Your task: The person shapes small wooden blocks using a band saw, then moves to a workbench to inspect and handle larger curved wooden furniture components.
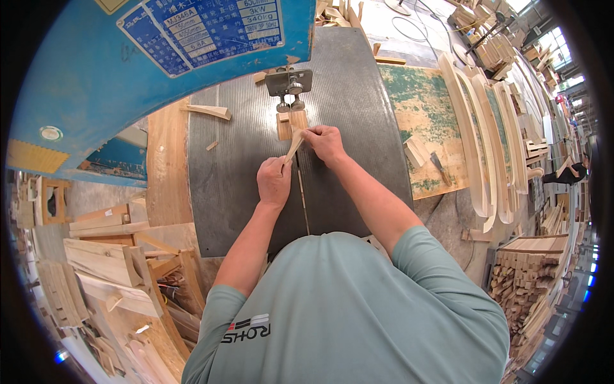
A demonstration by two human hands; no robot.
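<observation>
While both arms reach forward over the dark grey, ribbed metal table (243, 198), my left hand (275, 181) grasps the nearer part of a slender, pale, curved wooden strip (295, 148) between thumb and fingers. My right hand (325, 144), ahead and to the right, pinches the same strip farther along. Position of the strip: between my hands, pointing away from me, its far end at the light-brown wooden insert (283, 131) just beyond my right fingers. The grey metal guide with round rollers (288, 83) stands ahead of both hands. The blade cannot be made out; whether the strip touches it, I cannot tell.

Assessment: the right fingertips appear to be the closer risk and should stay to the side of the line below the guide. The left hand is best placed to push gently and evenly, the right to steer the curve. The strip should lie flat. The pale wooden offcut (210, 111), beyond and left of my left hand, appears out of the way.
</observation>
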